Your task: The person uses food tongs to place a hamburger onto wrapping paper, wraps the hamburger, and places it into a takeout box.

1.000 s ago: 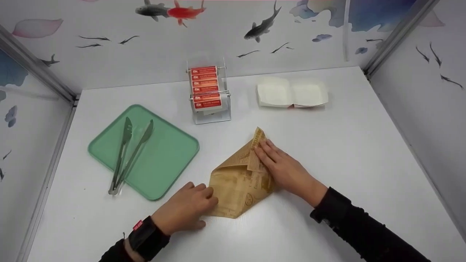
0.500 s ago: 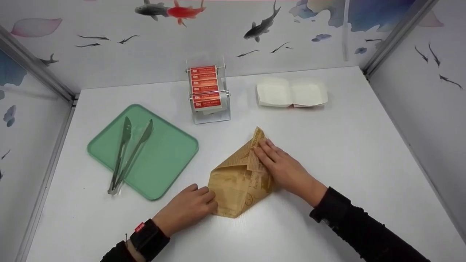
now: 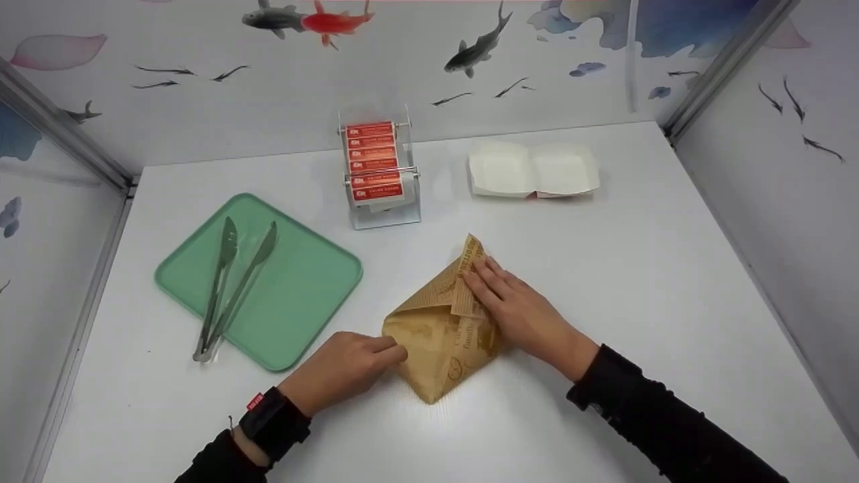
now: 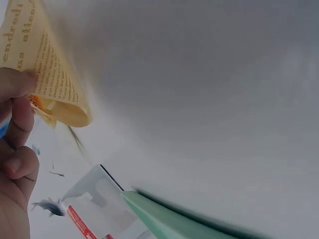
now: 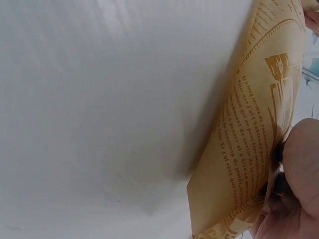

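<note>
A brown newsprint-patterned wrapping paper (image 3: 429, 335), folded into a pointed packet, lies on the white table. At its left edge my left hand (image 3: 345, 365) pinches the paper between thumb and forefinger; the left wrist view shows the pinched edge (image 4: 47, 69) raised, with a bit of something orange (image 4: 37, 101) just inside the fold. My right hand (image 3: 527, 315) lies along the upper right side, its fingers stretched out flat over the folded strip. From the right wrist, the printed side (image 5: 249, 134) of the packet shows, with the thumb close against it. What the paper wraps is mostly hidden.
On the left is a green tray (image 3: 305, 308) with metal tongs (image 3: 218, 295) across it, the handle end sticking out over its edge. Behind stand a dispenser with a roll of red-and-white labels (image 3: 376, 161) and an opened white carton (image 3: 533, 171). Printed walls enclose the table.
My left hand has risen slightly along the paper's left side and now pinches the edge, drawing the left flap inward, so the lower left outline is narrower. The right hand stays on the fold.
</note>
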